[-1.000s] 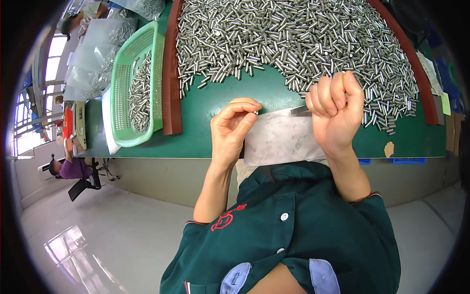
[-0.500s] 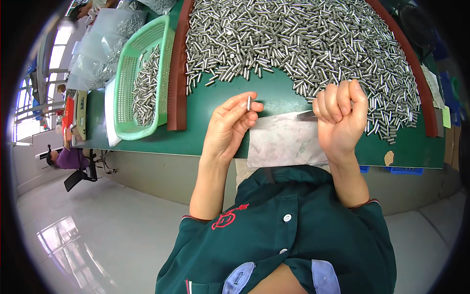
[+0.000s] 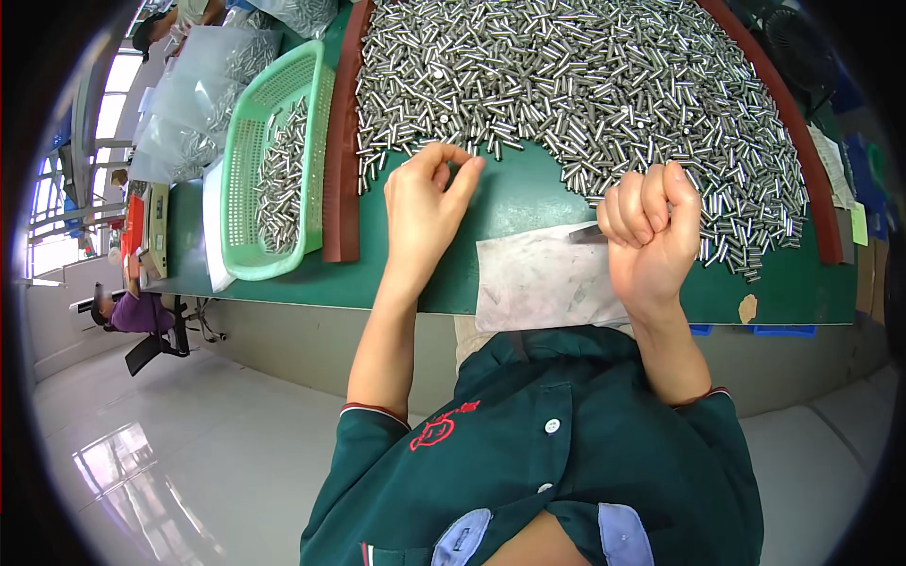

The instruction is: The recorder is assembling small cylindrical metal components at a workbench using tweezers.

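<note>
My left hand (image 3: 427,193) is at the near edge of a large heap of short shiny metal pins (image 3: 528,85), palm turned down. Its thumb and forefinger come together at the tips; whatever lies between them is hidden. My right hand (image 3: 653,231) is a closed fist, palm up, just in front of the heap. From its left side sticks out the flat, pointed end of a thin metal tool (image 3: 587,233), the rest hidden in the fist. Below that end a stained whitish cloth (image 3: 543,288) lies at the green table's (image 3: 444,300) front edge.
Red-brown rails (image 3: 342,189) border the heap on both sides. Left of it stands a green plastic basket (image 3: 231,193) with more pins, beside clear bags (image 3: 203,90) of pins and a scale (image 3: 157,226). Another person (image 3: 142,311) sits farther left; a black fan (image 3: 797,42) stands at the far right.
My left hand has moved forward to the heap's edge and turned palm down. The pin it pinched earlier is no longer visible. My right hand has barely shifted and stays closed round the metal tool.
</note>
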Demonstrator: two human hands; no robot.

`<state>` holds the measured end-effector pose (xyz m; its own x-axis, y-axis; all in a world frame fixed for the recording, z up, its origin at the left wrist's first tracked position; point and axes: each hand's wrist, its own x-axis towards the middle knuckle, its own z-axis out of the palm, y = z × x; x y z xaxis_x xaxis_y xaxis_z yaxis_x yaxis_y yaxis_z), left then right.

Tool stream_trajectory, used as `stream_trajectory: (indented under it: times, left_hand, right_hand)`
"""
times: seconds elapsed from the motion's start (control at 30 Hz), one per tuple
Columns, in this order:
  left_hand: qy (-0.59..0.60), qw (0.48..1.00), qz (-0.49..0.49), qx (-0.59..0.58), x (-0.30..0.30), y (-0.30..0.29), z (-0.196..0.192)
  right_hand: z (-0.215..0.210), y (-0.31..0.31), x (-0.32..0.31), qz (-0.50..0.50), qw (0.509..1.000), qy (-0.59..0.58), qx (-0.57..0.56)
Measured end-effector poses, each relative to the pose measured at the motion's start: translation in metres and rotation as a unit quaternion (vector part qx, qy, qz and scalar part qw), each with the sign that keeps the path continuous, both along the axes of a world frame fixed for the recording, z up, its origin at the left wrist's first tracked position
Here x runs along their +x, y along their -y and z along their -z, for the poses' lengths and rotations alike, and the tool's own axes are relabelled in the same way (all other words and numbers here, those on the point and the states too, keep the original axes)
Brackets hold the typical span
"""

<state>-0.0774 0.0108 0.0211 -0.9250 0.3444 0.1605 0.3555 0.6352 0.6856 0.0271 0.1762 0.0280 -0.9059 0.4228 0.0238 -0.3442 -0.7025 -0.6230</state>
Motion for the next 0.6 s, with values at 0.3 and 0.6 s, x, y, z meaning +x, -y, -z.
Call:
stream_trajectory:
  times: [0.3,0.6]
  left_hand:
    - [-0.098,0.987,0.024,-0.123,0.0,-0.013,0.008]
    - [0.065,0.989,0.088,0.103,-0.003,-0.007,0.01]
  right_hand:
    - [0.004,-0.001,0.001,0.002,1.0,0.008,-0.007]
    - [0.003,-0.001,-0.001,0.002,1.0,0.011,-0.011]
